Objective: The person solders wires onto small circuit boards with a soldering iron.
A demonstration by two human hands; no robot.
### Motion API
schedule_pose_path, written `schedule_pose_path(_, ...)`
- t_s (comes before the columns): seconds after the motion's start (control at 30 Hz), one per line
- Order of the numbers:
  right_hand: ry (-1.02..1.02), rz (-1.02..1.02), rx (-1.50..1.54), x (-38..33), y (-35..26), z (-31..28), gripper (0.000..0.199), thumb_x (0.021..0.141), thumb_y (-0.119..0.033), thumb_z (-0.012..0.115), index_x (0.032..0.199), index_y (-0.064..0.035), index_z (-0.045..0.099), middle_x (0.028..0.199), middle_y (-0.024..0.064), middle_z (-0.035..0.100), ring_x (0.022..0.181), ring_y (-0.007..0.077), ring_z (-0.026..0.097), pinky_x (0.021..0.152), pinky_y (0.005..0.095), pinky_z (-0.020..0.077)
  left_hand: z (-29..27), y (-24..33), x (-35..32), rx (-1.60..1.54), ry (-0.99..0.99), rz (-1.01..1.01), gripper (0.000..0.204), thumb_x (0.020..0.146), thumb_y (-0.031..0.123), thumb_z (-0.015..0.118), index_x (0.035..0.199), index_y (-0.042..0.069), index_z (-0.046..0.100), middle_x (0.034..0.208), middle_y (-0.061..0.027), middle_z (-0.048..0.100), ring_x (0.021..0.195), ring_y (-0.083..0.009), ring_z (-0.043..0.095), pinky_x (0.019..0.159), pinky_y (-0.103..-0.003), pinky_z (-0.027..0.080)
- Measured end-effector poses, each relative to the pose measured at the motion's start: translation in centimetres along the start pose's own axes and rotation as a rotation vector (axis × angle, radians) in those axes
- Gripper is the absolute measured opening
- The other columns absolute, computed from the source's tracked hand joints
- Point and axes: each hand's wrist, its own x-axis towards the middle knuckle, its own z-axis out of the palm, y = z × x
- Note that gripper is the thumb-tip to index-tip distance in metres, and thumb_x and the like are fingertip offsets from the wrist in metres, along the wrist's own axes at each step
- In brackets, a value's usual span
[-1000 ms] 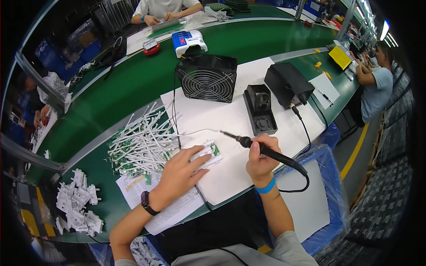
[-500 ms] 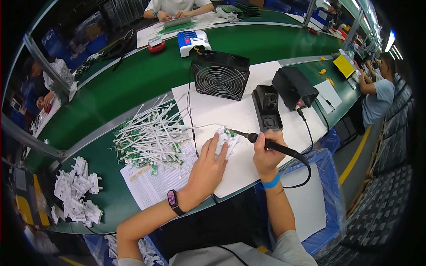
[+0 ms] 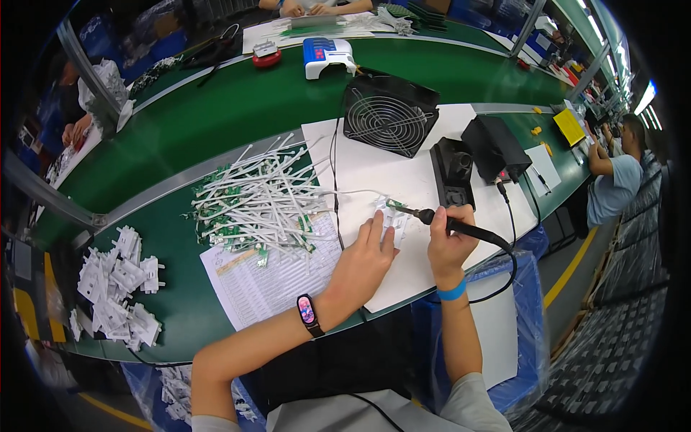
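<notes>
White paper: a sheet (image 3: 403,173) covers the bench in front of the person, on the green table (image 3: 237,108).
Left hand: the left hand (image 3: 362,261) lies flat, palm down, fingers spread and pressing on a small white part (image 3: 394,220) at its 1 o'clock; it grips nothing, only holds the part down.
Right hand: the right hand (image 3: 450,241) is closed around the black handle of a soldering iron (image 3: 439,219), held like a pen.
Iron tip: it points toward 10 o'clock and meets a small green board (image 3: 394,204) at the top of the white part, just above the left fingertips.
Cable: a black cord (image 3: 507,248) runs from the handle toward 4 o'clock, then curls off the table edge.
Stand: a black iron holder (image 3: 452,173) sits at 12 o'clock from the right hand, with a black box (image 3: 497,147) just beside it at 1 o'clock.
Fan: a black fan (image 3: 389,119) stands at 12 o'clock from the left hand.
Pile: white strips with green boards (image 3: 259,205) lie heaped at 10 o'clock from the left hand, on a printed form (image 3: 266,277).
White plugs: a heap of white plastic pieces (image 3: 119,284) lies well apart at 9 o'clock.
</notes>
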Motion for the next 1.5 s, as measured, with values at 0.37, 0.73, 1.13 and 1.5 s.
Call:
schedule_pose_path(0.37,-0.035,-0.003,-0.019,0.0,0.2,0.4,0.017,0.09,-0.004,0.072,0.084,-0.0037,0.056,0.066,0.0025,0.06,0.056,0.0061,0.052,0.049,0.021,0.0366,0.4,0.1,-0.2,0.046,-0.017,-0.008,0.04,0.09,0.021,0.07,0.119,-0.005,0.062,0.135,-0.028,0.054,0.116,-0.0342,0.058,0.079,-0.034,0.06)
schedule_pose_path(0.73,-0.062,0.066,-0.007,-0.2,-0.1,0.2,0.017,0.096,-0.003,0.065,0.086,-0.0046,0.052,0.069,0.0005,0.053,0.058,0.0056,0.05,0.055,0.0215,0.0389,0.5,0.3,-0.1,0.077,-0.02,0.001,0.039,0.09,0.021,0.07,0.118,-0.007,0.064,0.134,-0.0291,0.055,0.117,-0.0337,0.058,0.078,-0.034,0.06)
schedule_pose_path(1.13,0.129,0.072,0.056,-0.1,0.6,-0.3,0.018,0.099,-0.008,0.059,0.084,-0.0054,0.049,0.07,0.0002,0.051,0.06,0.0054,0.044,0.056,0.0209,0.034,0.5,0.3,-0.1,0.086,-0.027,0.003,0.041,0.089,0.019,0.07,0.118,-0.009,0.063,0.135,-0.0299,0.054,0.117,-0.0333,0.057,0.078,-0.033,0.06)
schedule_pose_path(1.5,0.104,0.036,0.021,0.2,-0.3,-0.1,0.019,0.097,-0.007,0.06,0.083,-0.0021,0.048,0.068,0.0028,0.046,0.063,0.0084,0.042,0.058,0.0237,0.0337,0.7,0.3,-0.3,0.107,-0.051,0.013,0.04,0.092,0.019,0.065,0.118,-0.011,0.063,0.135,-0.0325,0.054,0.122,-0.0366,0.055,0.093,-0.034,0.055)
